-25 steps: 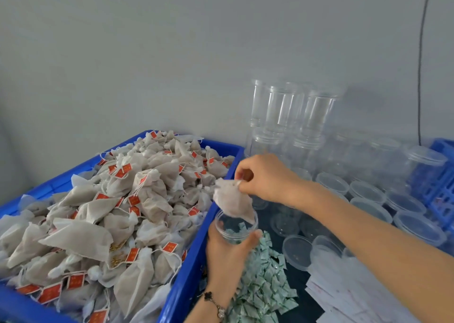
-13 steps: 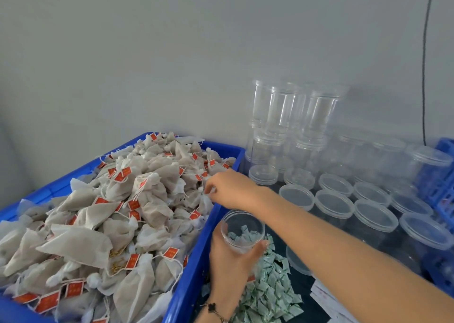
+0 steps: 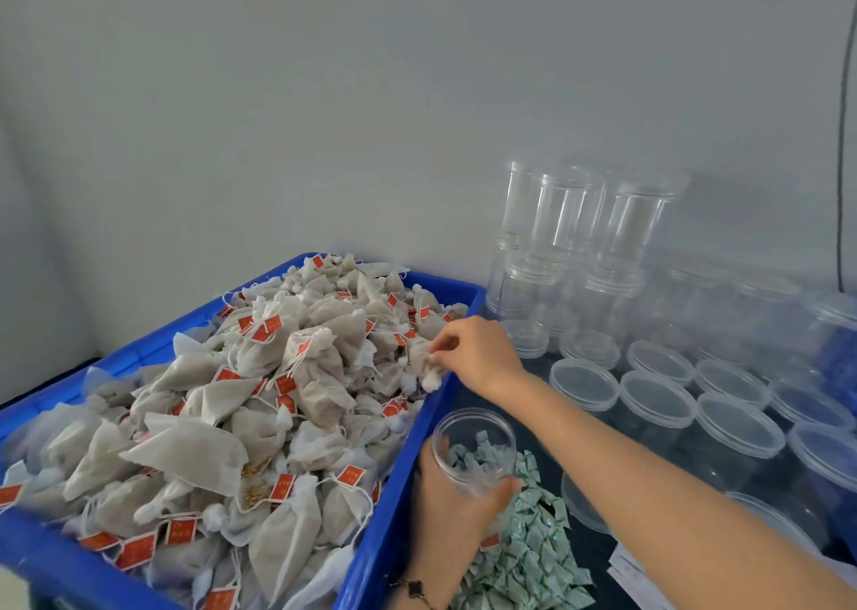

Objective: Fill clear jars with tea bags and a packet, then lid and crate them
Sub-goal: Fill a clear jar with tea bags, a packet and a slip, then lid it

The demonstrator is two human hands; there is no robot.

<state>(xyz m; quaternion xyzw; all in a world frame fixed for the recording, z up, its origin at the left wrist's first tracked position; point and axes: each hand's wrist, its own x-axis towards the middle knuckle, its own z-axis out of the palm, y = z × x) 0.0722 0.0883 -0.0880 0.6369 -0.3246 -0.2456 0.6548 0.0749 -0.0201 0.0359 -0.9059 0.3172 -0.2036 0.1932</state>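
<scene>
The right hand [image 3: 477, 357] pinched 1 tea bag [image 3: 424, 363] at the blue crate's [image 3: 417, 428] right rim, mid-frame. The open jar [image 3: 473, 447], gripped by the left hand [image 3: 457, 503], waited directly below it, mouth up.

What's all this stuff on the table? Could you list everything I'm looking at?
Crate: one, blue, left, heaped with tea bags.
Tea bags: too many to count, off-white mesh with red tags, in the crate.
Open jar: one, clear, beside the crate's right wall.
Small packets: a loose pile, green and white, under and beside the open jar.
Lidded jars: many, clear, right; some stacked by the wall.
Paper slips: a few, white, bottom right.
Cable: one, dark, on the wall.
Left hand: holds the open jar.
Right hand: pinches a tea bag at the crate's edge.
</scene>
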